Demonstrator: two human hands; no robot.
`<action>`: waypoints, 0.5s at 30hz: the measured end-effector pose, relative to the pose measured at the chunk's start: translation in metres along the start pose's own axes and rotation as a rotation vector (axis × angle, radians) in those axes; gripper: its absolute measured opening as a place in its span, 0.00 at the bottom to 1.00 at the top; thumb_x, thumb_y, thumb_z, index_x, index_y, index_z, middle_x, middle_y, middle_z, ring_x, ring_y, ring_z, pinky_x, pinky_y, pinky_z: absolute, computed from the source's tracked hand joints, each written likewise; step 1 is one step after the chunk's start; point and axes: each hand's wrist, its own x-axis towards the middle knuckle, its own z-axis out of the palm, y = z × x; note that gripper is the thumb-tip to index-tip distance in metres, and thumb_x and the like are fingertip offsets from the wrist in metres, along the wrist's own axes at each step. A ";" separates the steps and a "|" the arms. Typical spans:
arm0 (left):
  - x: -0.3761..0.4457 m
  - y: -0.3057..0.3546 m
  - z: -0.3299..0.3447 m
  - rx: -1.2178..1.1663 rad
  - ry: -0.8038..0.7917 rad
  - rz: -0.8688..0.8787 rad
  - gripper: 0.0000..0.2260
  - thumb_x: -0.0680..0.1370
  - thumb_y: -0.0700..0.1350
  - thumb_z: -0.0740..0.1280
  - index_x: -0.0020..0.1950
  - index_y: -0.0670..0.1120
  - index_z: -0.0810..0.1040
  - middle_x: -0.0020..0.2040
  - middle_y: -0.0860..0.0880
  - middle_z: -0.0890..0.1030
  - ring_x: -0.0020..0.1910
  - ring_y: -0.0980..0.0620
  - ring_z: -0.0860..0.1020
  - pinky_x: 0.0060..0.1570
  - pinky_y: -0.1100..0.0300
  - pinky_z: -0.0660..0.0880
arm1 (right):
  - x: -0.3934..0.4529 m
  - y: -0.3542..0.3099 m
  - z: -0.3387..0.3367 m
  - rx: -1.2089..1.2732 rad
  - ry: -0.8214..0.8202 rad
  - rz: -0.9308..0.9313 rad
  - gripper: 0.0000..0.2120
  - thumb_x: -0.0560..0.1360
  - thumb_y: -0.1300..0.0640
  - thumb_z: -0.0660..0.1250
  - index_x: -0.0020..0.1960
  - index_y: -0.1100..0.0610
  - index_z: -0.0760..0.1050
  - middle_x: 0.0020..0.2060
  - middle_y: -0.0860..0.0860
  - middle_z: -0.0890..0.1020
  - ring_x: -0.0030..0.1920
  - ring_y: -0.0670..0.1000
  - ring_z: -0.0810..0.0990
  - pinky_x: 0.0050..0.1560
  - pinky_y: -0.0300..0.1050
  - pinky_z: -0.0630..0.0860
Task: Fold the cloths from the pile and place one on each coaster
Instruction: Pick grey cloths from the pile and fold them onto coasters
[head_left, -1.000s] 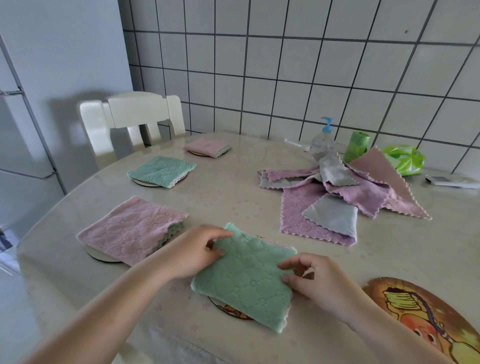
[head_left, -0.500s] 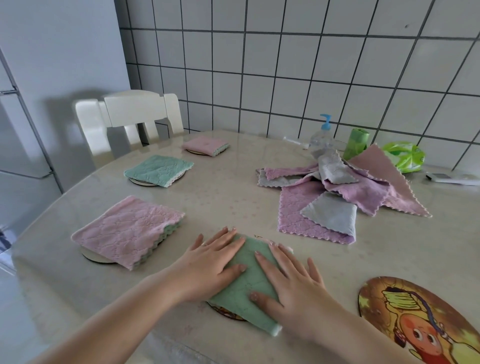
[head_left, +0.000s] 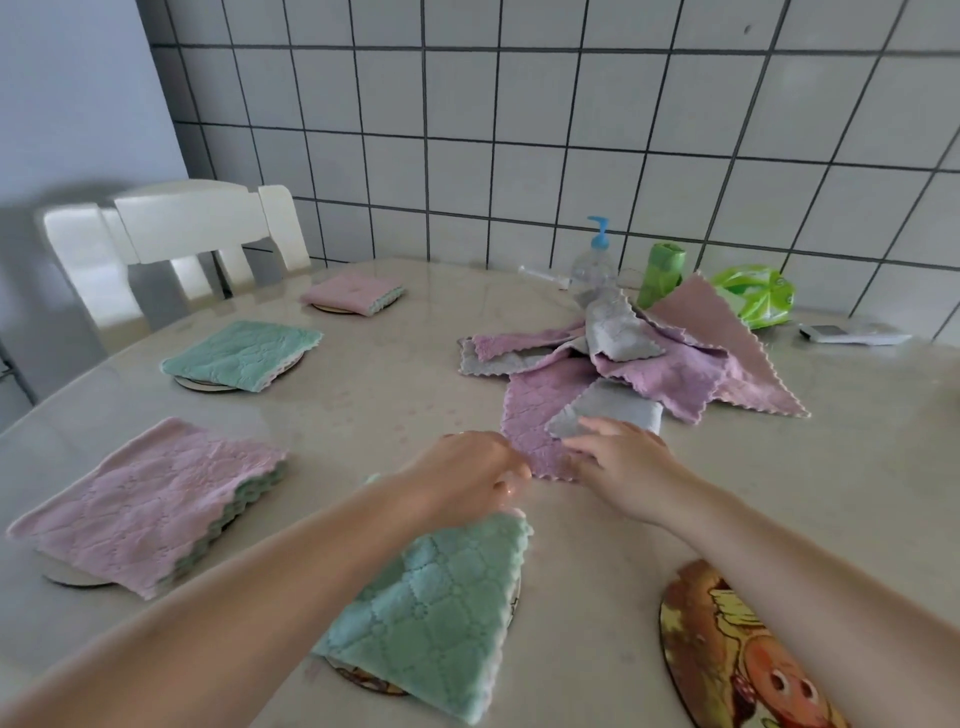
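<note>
Cloths already cover four coasters along the counter's left and near edges; the pile remains mid-counter, one coaster bare. Left hand loosely curled, right hand spread, both reaching for it.

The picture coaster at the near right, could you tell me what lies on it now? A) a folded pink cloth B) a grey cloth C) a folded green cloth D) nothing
D: the picture coaster shows its cartoon print bare, while the folded green cloth lies on the neighbouring coaster.

Both arms reach forward, left hand loosely curled, right hand with fingers extended.
</note>
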 end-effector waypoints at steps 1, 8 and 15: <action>0.008 -0.001 0.000 0.002 0.001 0.003 0.17 0.75 0.40 0.61 0.61 0.51 0.77 0.61 0.50 0.78 0.61 0.50 0.74 0.60 0.55 0.70 | 0.004 0.002 0.001 -0.002 -0.008 -0.002 0.20 0.79 0.43 0.52 0.69 0.45 0.68 0.74 0.50 0.62 0.73 0.53 0.60 0.71 0.52 0.57; 0.036 0.000 -0.001 0.377 0.030 0.116 0.15 0.75 0.44 0.60 0.60 0.51 0.77 0.52 0.48 0.78 0.53 0.46 0.76 0.48 0.55 0.69 | 0.024 0.007 0.003 -0.313 0.128 -0.072 0.14 0.76 0.59 0.58 0.59 0.52 0.74 0.56 0.52 0.74 0.58 0.56 0.72 0.47 0.46 0.65; 0.045 -0.011 -0.012 0.263 0.246 0.101 0.08 0.73 0.41 0.59 0.48 0.46 0.77 0.46 0.48 0.79 0.44 0.46 0.78 0.43 0.55 0.74 | 0.047 0.026 -0.023 -0.105 0.188 0.168 0.13 0.76 0.52 0.56 0.55 0.50 0.76 0.55 0.55 0.78 0.52 0.59 0.77 0.52 0.52 0.75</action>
